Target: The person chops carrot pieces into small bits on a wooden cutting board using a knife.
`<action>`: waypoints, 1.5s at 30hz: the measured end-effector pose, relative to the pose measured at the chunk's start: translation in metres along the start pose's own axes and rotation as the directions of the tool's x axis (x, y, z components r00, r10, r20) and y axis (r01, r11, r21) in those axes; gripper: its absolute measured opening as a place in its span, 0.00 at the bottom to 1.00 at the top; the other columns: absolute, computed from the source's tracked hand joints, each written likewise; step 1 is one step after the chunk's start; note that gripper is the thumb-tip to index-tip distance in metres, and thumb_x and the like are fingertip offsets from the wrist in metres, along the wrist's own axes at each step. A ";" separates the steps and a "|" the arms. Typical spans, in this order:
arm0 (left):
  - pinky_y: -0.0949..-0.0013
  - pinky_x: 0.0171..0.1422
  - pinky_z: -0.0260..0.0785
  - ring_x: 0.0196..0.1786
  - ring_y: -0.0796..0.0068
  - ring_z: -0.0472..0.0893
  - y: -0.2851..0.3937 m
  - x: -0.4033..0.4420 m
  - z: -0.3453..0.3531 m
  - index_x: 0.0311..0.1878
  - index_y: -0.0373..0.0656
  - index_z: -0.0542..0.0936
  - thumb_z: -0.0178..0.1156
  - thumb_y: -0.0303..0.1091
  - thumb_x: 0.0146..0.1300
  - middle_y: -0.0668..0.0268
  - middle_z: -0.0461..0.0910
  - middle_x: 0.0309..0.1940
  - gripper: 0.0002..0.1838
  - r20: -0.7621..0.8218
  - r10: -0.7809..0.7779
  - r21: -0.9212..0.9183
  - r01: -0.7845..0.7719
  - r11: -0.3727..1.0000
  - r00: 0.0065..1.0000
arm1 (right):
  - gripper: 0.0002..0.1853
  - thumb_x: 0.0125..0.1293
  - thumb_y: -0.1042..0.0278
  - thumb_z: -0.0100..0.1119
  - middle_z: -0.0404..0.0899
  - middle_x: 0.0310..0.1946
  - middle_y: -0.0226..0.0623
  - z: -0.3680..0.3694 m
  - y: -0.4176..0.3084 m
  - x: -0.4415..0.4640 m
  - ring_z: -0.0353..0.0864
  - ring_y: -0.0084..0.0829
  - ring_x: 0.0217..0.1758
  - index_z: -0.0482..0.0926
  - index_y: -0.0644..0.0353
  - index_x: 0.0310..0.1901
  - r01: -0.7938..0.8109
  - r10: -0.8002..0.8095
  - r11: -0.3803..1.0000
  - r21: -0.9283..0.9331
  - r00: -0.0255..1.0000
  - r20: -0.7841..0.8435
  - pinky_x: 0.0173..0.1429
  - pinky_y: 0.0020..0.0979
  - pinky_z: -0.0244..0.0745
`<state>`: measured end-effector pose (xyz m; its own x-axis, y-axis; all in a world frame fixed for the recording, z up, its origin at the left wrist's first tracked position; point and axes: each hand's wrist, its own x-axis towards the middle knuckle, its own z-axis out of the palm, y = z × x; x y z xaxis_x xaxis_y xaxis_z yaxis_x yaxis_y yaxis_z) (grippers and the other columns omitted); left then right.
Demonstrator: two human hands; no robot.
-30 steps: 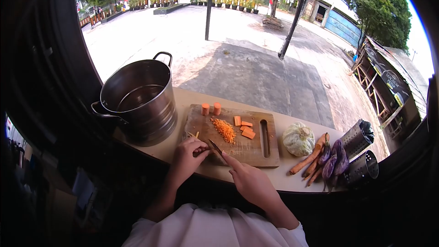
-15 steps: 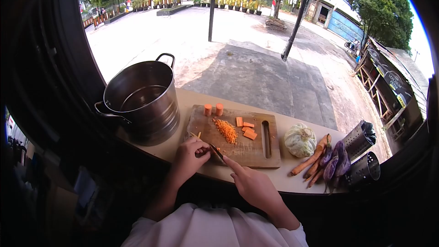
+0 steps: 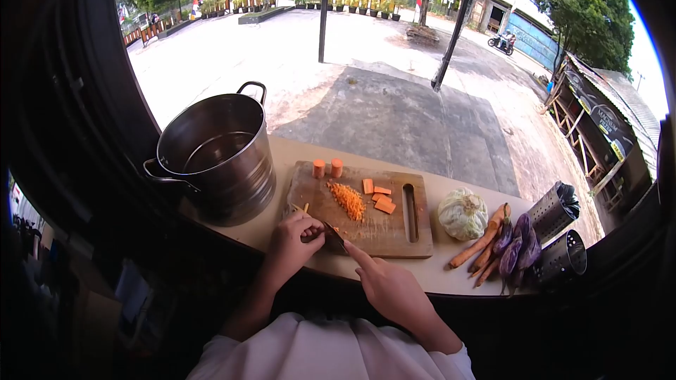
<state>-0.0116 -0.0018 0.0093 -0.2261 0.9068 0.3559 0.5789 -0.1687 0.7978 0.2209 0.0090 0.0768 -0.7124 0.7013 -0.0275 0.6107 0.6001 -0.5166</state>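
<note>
A wooden cutting board lies on the counter in front of me. My left hand is closed at its front left corner, fingers curled over thin carrot sticks whose ends poke out past the knuckles. My right hand grips a knife, index finger stretched toward the blade, which sits close beside the left fingertips. A heap of finely diced carrot lies mid-board. To its right are several flat carrot slabs. Two short carrot chunks stand upright near the back edge.
A large metal pot stands left of the board. On the right are a cabbage, several whole carrots, purple eggplants and two perforated metal cylinders. Beyond the counter is a paved yard with posts.
The knife blade has tilted slightly, showing more of its side. Both hands stay nearly in place. Outside, a motorbike now shows further left on the road.
</note>
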 end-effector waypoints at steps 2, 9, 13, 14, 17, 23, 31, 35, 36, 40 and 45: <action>0.71 0.43 0.76 0.35 0.73 0.82 0.001 0.000 0.000 0.40 0.37 0.86 0.72 0.25 0.59 0.63 0.81 0.33 0.06 -0.008 -0.001 0.001 0.001 1.000 1.000 | 0.30 0.77 0.67 0.53 0.85 0.43 0.54 0.001 0.001 0.000 0.85 0.55 0.43 0.62 0.51 0.79 0.008 -0.007 1.000 0.007 1.000 -0.011 0.47 0.51 0.79; 0.70 0.43 0.77 0.35 0.72 0.83 0.001 0.001 -0.002 0.39 0.37 0.86 0.71 0.24 0.59 0.63 0.81 0.33 0.06 0.001 0.014 0.013 -0.014 1.000 1.000 | 0.31 0.78 0.66 0.52 0.84 0.41 0.51 0.004 0.001 0.000 0.85 0.53 0.40 0.61 0.51 0.79 0.027 -0.027 1.000 -0.014 0.999 -0.032 0.44 0.50 0.79; 0.70 0.43 0.77 0.35 0.72 0.83 0.001 0.000 0.001 0.39 0.37 0.86 0.71 0.24 0.58 0.63 0.81 0.34 0.06 -0.014 0.014 -0.004 -0.014 1.000 1.000 | 0.31 0.77 0.67 0.52 0.84 0.41 0.52 0.003 -0.001 -0.001 0.85 0.53 0.40 0.60 0.51 0.80 0.013 -0.014 1.000 -0.015 1.000 -0.017 0.44 0.50 0.79; 0.70 0.43 0.77 0.35 0.72 0.83 0.002 0.000 0.001 0.39 0.37 0.86 0.71 0.24 0.58 0.63 0.81 0.34 0.06 -0.020 0.008 -0.011 -0.008 1.000 1.000 | 0.31 0.77 0.67 0.52 0.85 0.43 0.54 0.000 -0.004 -0.001 0.85 0.56 0.43 0.61 0.50 0.79 -0.018 0.018 1.000 -0.001 1.000 0.006 0.47 0.52 0.78; 0.70 0.43 0.77 0.35 0.72 0.83 -0.001 0.000 0.002 0.40 0.37 0.86 0.71 0.24 0.58 0.63 0.81 0.34 0.07 -0.028 0.013 -0.011 -0.014 1.000 1.000 | 0.31 0.77 0.68 0.52 0.84 0.43 0.54 0.003 -0.003 -0.002 0.85 0.56 0.43 0.61 0.51 0.79 -0.003 0.003 1.000 0.012 1.000 -0.011 0.46 0.52 0.79; 0.71 0.43 0.76 0.36 0.73 0.83 0.002 0.000 0.000 0.40 0.37 0.85 0.71 0.23 0.58 0.63 0.81 0.34 0.07 -0.012 0.016 0.024 -0.016 1.000 1.000 | 0.31 0.77 0.68 0.52 0.84 0.42 0.55 0.002 -0.006 -0.003 0.85 0.56 0.40 0.60 0.52 0.80 -0.013 0.013 1.000 0.012 1.000 0.011 0.44 0.52 0.78; 0.69 0.42 0.76 0.35 0.72 0.82 -0.001 -0.001 0.002 0.41 0.36 0.85 0.71 0.23 0.58 0.63 0.81 0.34 0.08 -0.015 0.024 0.009 -0.024 1.000 1.000 | 0.30 0.77 0.68 0.52 0.84 0.43 0.55 0.007 -0.006 0.007 0.85 0.56 0.43 0.62 0.52 0.79 -0.034 0.034 0.999 -0.004 0.999 0.010 0.47 0.52 0.78; 0.68 0.42 0.76 0.36 0.71 0.83 0.002 -0.001 -0.003 0.41 0.36 0.85 0.71 0.23 0.59 0.62 0.81 0.35 0.07 0.008 0.027 0.030 -0.027 0.999 1.000 | 0.29 0.78 0.67 0.52 0.84 0.45 0.56 0.014 0.005 0.017 0.85 0.56 0.48 0.64 0.50 0.78 0.026 -0.023 0.998 0.060 0.998 -0.062 0.51 0.51 0.78; 0.69 0.42 0.75 0.35 0.72 0.82 0.001 -0.001 -0.004 0.41 0.35 0.85 0.71 0.23 0.60 0.63 0.81 0.35 0.07 0.010 0.039 0.023 -0.039 0.999 0.999 | 0.29 0.78 0.67 0.52 0.84 0.46 0.56 0.011 0.003 0.017 0.85 0.56 0.48 0.64 0.49 0.78 -0.003 0.007 0.997 0.071 0.998 -0.055 0.51 0.51 0.78; 0.71 0.43 0.74 0.35 0.75 0.80 -0.003 0.000 -0.007 0.41 0.34 0.85 0.71 0.23 0.62 0.63 0.81 0.35 0.06 0.025 0.055 -0.005 -0.055 0.998 0.998 | 0.29 0.78 0.66 0.53 0.84 0.46 0.56 0.007 0.000 0.011 0.85 0.57 0.47 0.64 0.48 0.79 -0.041 0.045 0.996 0.079 0.998 -0.050 0.51 0.51 0.77; 0.70 0.44 0.75 0.36 0.73 0.81 -0.004 0.000 -0.007 0.41 0.34 0.85 0.71 0.23 0.61 0.62 0.81 0.35 0.06 0.030 0.035 -0.056 -0.033 0.998 0.999 | 0.30 0.77 0.67 0.53 0.84 0.45 0.55 0.006 -0.006 0.002 0.84 0.57 0.45 0.63 0.47 0.79 -0.037 0.038 0.998 0.050 0.999 -0.018 0.49 0.52 0.78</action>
<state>-0.0192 -0.0037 0.0099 -0.1818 0.9117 0.3686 0.5416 -0.2200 0.8113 0.2144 0.0045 0.0747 -0.6824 0.7303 -0.0311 0.6184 0.5541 -0.5572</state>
